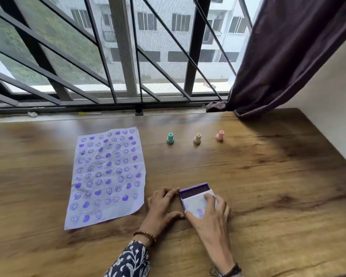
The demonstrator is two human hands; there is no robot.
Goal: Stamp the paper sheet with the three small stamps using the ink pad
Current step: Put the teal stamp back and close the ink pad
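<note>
L hand braces ink pad w/ curled fingertips; R hand lies flat on lid, sliding it; stamps beyond.

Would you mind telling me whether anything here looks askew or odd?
Only slightly: the paper sheet is crumpled, lies tilted on the table, and is already crowded with purple prints. The three stamps stand upright in a row.

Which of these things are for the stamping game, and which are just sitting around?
For stamping: paper sheet, green stamp, yellow stamp, pink stamp, ink pad.

Just lying about: curtain, yellow marker and small dark cup on the sill.
</note>
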